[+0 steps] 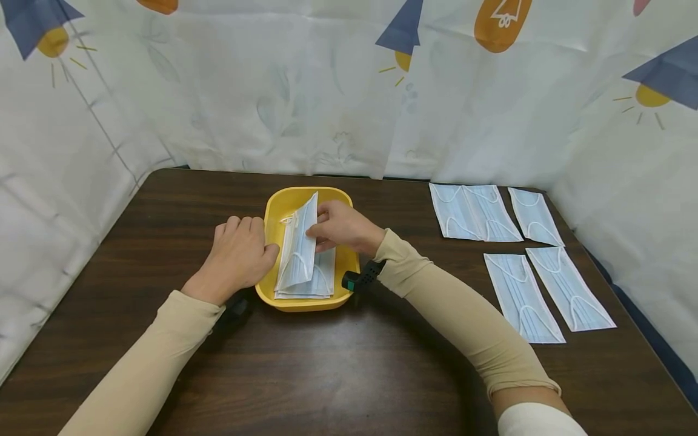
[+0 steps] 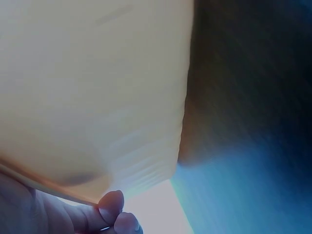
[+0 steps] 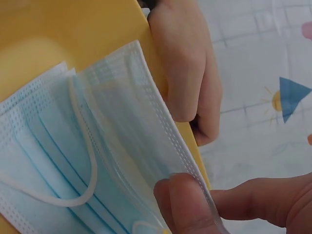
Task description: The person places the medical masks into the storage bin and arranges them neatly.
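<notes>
Backdrop: white sheeting [image 1: 305, 91] hangs on three sides of me, printed with blue triangles, yellow suns and orange bulb shapes.
Counter: dark wood-grain counter [image 1: 327, 375], with my two beige sleeves reaching across it.
Writing: none that I can read on the masks, the tray or the sheeting.
Tray: one yellow tray [image 1: 283, 203] sits mid-counter, holding a small stack of blue face masks [image 1: 322, 281] lying flat; I cannot count the stack.
Lifted mask: one blue mask [image 1: 301, 242] is tilted up on its long edge over the stack, its white ear loop showing in the right wrist view [image 3: 87, 161].
Right hand: my right hand [image 1: 340, 229] pinches the lifted mask's upper edge, thumb and fingertips [image 3: 187, 204] together on the pleated rim.
Left hand: my left hand [image 1: 237, 257] rests against the tray's left wall with its fingers curled, thumb touching the rim; the left wrist view shows only a blurred yellow wall [image 2: 97, 97] and fingertips [image 2: 114, 204] at its lower edge.
Laid-out masks: four masks lie flat on the right side of the counter, well apart from the tray, two in a far row [image 1: 474, 212] and two nearer me [image 1: 545, 297].
In the way: my right hand covers part of the tray's right wall.
Wrist gear: a black strap with a teal-tipped camera [image 1: 360, 278] on my right wrist.
</notes>
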### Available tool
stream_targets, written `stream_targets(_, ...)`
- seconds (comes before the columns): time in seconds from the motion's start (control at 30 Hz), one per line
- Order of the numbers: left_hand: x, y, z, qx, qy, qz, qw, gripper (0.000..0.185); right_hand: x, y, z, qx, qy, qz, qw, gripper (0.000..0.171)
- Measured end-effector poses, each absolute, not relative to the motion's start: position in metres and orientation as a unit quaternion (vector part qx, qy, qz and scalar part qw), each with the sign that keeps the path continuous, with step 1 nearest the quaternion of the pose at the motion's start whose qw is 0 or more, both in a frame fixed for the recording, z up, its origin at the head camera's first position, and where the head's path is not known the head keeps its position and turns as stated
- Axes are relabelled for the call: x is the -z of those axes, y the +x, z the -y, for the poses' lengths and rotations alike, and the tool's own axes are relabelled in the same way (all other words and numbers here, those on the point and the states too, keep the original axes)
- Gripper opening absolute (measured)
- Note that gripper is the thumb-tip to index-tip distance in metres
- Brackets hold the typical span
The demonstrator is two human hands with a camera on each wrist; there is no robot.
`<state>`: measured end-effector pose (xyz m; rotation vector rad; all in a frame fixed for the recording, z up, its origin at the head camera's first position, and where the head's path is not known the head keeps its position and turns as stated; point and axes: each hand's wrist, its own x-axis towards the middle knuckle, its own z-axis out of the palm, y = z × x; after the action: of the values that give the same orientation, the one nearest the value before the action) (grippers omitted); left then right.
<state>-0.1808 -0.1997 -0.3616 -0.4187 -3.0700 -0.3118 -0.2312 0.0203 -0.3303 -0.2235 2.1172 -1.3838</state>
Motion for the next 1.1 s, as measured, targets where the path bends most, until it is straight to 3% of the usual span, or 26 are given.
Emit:
stream_targets(0.6, 0.363, -0.18, 0.2, 0.104, -0.138, 0.985, 0.028, 0.03, 0.328, -0.226, -0.03, 0.503, -0.104, -0.798, 0.314, 0.037)
stream_targets(0.83, 0.363, -0.181, 0.2, 0.104, -0.139, 0.985, 0.023, 0.031, 0.326, -0.227, -0.03, 0.48, -0.093, -0.808, 0.33, 0.03)
stream_targets(1.1, 0.363, -0.18, 0.2, 0.106, -0.141, 0.984, 0.025, 0.029, 0.326, -0.23, -0.035, 0.488, -0.06, -0.804, 0.334, 0.045)
